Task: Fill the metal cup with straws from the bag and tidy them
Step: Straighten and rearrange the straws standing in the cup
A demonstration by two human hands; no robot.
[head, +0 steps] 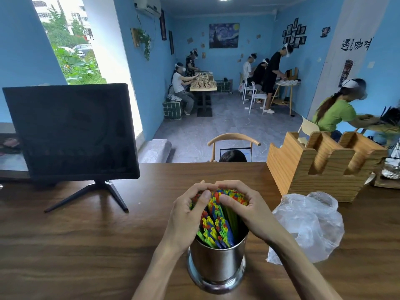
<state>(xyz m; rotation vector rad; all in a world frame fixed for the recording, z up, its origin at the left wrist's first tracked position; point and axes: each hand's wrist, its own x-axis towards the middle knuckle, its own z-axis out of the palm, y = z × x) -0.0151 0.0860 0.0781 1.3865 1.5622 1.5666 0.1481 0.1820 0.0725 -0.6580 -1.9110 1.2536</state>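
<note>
Metal cup (217, 263) stands near counter edge, packed with coloured straws (216, 226). Left hand (186, 215) and right hand (242, 211) curl around straw tops, gathering them. Bag (307, 226) right of cup looks emptied. Filling apparently done; tidying remains.

This is looking like a small café. A point-of-sale monitor (71, 131) is standing on the wooden counter (86, 234) beside a wooden cup-and-lid organiser (324, 167). Beyond it, people are sitting and standing at small tables (203, 88) with white chairs (256, 98), and a Starry Night print (224, 35) and framed photos (294, 33) are hanging on the blue walls.
</note>
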